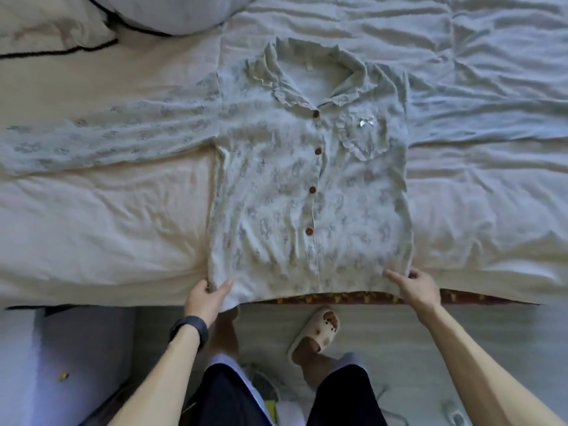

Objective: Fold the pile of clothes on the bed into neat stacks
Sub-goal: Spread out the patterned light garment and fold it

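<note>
My left hand (205, 298) pinches the near left corner of the shirt's hem, thumb (226, 285) on top of the cloth and the other fingers curled beneath it; my right hand (415, 285) grips the near right corner the same way, thumb laid flat on the fabric and a fingertip hooked round the side edge; a dark band (191, 329) sits on my left wrist; between my hands the hem hangs just over the edge of the bed (107, 226); the shirt (276, 192) lies front-up on the sheet, pale with a faint floral print, collar (310, 72) pointing away from me and spread open; four brown buttons (313, 189) run down the middle, done up; a frilled chest pocket (362, 136) with a small bow sits on the right half; one long sleeve (101, 139) stretches flat to the left, while I cannot see the other; a crumpled pale quilt (491, 87) lies beside the shirt's right edge; a pillow (172, 10) rests at the far left corner; below, my foot in a light slipper (319, 332) stands on the floor.
</note>
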A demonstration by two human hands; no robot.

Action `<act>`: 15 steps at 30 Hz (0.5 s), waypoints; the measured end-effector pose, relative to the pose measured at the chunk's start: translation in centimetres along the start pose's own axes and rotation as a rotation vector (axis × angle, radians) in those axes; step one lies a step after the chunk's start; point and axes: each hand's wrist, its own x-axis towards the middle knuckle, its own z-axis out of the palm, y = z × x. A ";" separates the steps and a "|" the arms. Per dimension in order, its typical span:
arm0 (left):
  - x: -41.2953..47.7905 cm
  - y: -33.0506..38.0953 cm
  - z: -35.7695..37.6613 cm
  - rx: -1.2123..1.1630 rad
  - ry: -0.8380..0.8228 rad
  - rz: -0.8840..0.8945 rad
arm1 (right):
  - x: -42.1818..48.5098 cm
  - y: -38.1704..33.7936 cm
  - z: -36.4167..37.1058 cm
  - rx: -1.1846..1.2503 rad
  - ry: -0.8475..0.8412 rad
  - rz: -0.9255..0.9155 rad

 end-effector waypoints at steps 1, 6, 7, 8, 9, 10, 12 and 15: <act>-0.5 -0.2 -0.2 -0.016 -0.005 0.020 | 0.2 0.6 -0.4 0.006 -0.028 -0.023; -3.4 -0.8 -0.4 0.015 0.083 0.052 | -1.0 4.1 -2.6 0.170 -0.004 -0.033; -3.6 -0.8 -0.3 0.053 0.098 0.034 | -1.3 4.5 -2.9 0.160 0.000 -0.023; -3.7 -0.6 -0.2 0.106 0.104 0.007 | -1.6 4.6 -3.1 0.133 -0.008 -0.010; -3.8 -0.5 0.0 0.170 0.112 -0.025 | -1.8 4.6 -3.1 0.084 -0.016 -0.001; -3.9 -0.2 0.3 0.248 0.142 -0.046 | -1.9 4.3 -2.9 0.021 -0.004 -0.004; -4.1 1.2 1.4 0.389 0.295 0.009 | -1.6 3.1 -2.3 -0.108 0.089 -0.046; -3.3 5.3 3.4 0.548 0.414 0.458 | -1.6 -1.4 -0.5 -0.210 0.244 -0.243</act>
